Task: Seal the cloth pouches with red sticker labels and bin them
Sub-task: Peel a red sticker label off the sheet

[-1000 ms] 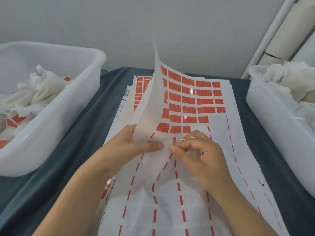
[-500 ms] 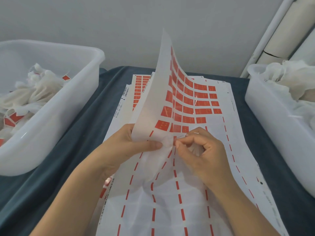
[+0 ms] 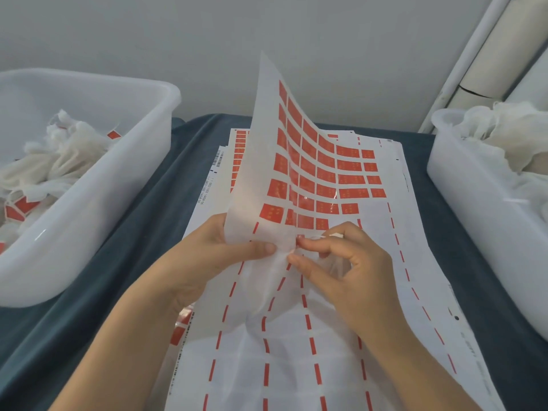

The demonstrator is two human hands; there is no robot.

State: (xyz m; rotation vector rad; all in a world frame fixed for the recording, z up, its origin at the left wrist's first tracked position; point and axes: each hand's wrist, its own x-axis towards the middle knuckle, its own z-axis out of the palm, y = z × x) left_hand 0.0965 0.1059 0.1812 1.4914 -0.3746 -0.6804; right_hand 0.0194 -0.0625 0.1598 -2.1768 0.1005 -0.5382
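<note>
Overhead, a dark blue cloth covered the surface [image 3: 142, 232] beneath a plain grey wall [image 3: 326, 54].
Left hand [image 3: 219, 256] pinched the lifted label sheet [image 3: 261, 179] (red labels [image 3: 350, 164] remaining at its far end); right hand [image 3: 350, 262] picked at its edge. White bins of pouches stood left [image 3: 98, 209] and right [image 3: 474, 203].

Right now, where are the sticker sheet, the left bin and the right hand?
sticker sheet [image 3: 311, 161], head view, on the red labels of its lifted part.
left bin [image 3: 89, 221], head view, on its near outer wall.
right hand [image 3: 353, 274], head view, on the back of the hand.
</note>
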